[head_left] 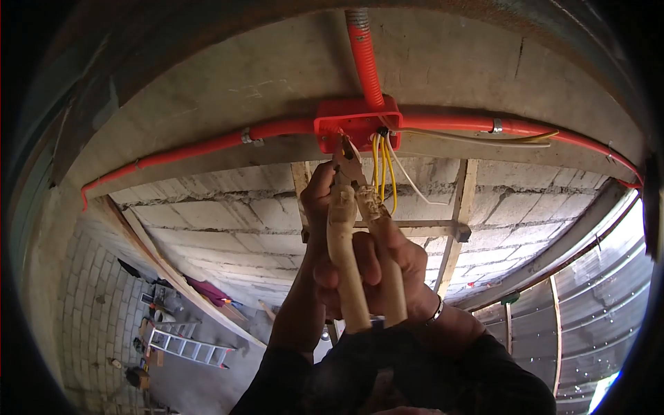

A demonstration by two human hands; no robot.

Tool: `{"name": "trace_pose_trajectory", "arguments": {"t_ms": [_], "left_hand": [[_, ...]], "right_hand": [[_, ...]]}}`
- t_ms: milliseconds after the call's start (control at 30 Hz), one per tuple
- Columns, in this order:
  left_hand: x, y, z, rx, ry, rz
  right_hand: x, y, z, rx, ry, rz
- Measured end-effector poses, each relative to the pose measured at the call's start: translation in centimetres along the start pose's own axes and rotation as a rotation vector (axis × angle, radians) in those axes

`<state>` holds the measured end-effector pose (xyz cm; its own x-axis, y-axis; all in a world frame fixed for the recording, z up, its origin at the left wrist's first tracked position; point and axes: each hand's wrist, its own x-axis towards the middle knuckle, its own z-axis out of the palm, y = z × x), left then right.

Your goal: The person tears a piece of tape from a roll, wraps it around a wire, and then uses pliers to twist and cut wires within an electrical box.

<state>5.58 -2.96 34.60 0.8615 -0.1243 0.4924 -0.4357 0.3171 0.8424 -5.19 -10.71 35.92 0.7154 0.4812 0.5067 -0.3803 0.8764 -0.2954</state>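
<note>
Combination pliers with worn, pale handle sleeves point up at an orange-red junction box. My right hand wraps round the handles from below. The jaws reach the left part of the box opening, at a short orange-red wire end. My left hand is closed just left of the jaws, partly hidden behind the pliers; what its fingers hold I cannot make out. Yellow wires and a white wire hang from the box's right side, beside the pliers.
Orange conduit runs left and right from the box along a concrete beam, held by metal clamps. Corrugated orange conduit rises above. More wires stretch right. Wooden bracing stands behind. A ladder is far below left.
</note>
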Motion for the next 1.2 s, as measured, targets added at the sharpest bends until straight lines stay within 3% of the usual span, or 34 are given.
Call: {"name": "trace_pose_trajectory", "arguments": {"t_ms": [33, 67, 100, 167, 200, 233, 300, 367, 400, 433, 467, 500, 533, 600, 667, 767, 800, 867, 933, 1033, 1100, 1167, 1200], "left_hand": [[0.4, -0.4, -0.3, -0.062, -0.063, -0.031], [0.8, -0.6, 0.0, -0.363, -0.125, -0.056], [0.9, -0.5, -0.2, -0.362, -0.128, -0.052], [1.1, -0.8, -0.6, 0.043, -0.065, 0.182], [1.6, -2.2, -1.2, 0.153, -0.081, 0.223], [1.5, -1.5, -1.3, 0.149, -0.085, 0.221], [1.3, 0.2, -1.0, 0.120, -0.147, 0.232], [2.0, -0.8, -1.7, 0.080, -0.178, 0.293], [2.5, -0.8, -2.8, -0.154, -0.336, 0.161], [2.8, -0.7, -3.4, -0.388, -0.488, 0.022], [1.8, 0.3, -1.2, -0.342, -0.172, -0.059], [1.9, 0.8, -1.2, -0.343, -0.169, -0.062], [2.2, 1.1, -1.4, -0.259, -0.193, -0.070], [2.3, 1.4, -1.3, -0.175, -0.213, -0.078], [2.0, 1.4, -0.6, -0.219, -0.117, -0.127], [1.5, 1.9, -0.1, -0.259, -0.127, -0.133], [1.2, 2.4, 0.4, -0.269, -0.027, -0.220], [1.8, 2.0, -0.6, -0.229, -0.066, -0.177], [1.9, 1.5, -1.2, -0.159, -0.134, -0.101], [2.5, 0.8, -0.9, -0.255, -0.168, -0.109], [2.7, 0.9, -0.3, -0.346, -0.188, -0.168], [2.3, 1.8, 0.4, -0.485, -0.172, -0.190], [2.3, 0.4, -0.2, -0.515, -0.209, -0.181]], "right_hand": [[0.1, 0.2, 0.1, -0.047, 0.034, -0.009], [0.0, 0.0, 0.0, -0.251, 0.211, 0.014], [-0.3, -0.3, -0.1, -0.252, 0.207, 0.012], [-1.4, -1.2, -0.6, -0.328, 0.442, 0.144], [-1.9, -1.2, -2.0, -0.222, 0.345, 0.103], [-1.9, -2.3, -0.3, -0.407, 0.372, 0.165], [-2.6, -3.8, -0.8, -1.206, 0.432, 0.193], [-2.9, -5.0, -0.8, -1.951, 0.303, 0.230], [-2.8, -5.5, -0.3, -2.069, 0.487, 0.297], [-2.6, -6.0, 1.0, -2.122, 0.535, 0.216], [-2.8, -6.5, 0.9, -2.274, 0.402, 0.121], [-2.8, -6.9, 0.8, -2.414, 0.262, 0.019], [-2.7, -7.1, 1.0, -2.410, 0.264, 0.023], [-2.4, -7.5, 1.9, -2.300, 0.402, 0.232], [-2.6, -6.7, 1.6, -2.316, 0.453, 0.248], [-4.2, -5.4, 2.0, -2.380, 0.557, 0.281], [-4.1, -5.6, 2.0, -2.372, 0.541, 0.276], [-3.5, -5.8, 1.8, -2.368, 0.523, 0.280], [-2.7, -6.3, 1.9, -2.305, 0.572, 0.471], [-1.2, -6.5, 2.6, -2.051, 0.697, 0.454], [-1.3, -6.6, 2.5, -2.132, 0.629, 0.350], [-2.0, -6.3, 3.2, -2.199, 0.681, 0.505], [-4.3, -6.3, 4.6, -2.034, 0.853, 0.646]]}}
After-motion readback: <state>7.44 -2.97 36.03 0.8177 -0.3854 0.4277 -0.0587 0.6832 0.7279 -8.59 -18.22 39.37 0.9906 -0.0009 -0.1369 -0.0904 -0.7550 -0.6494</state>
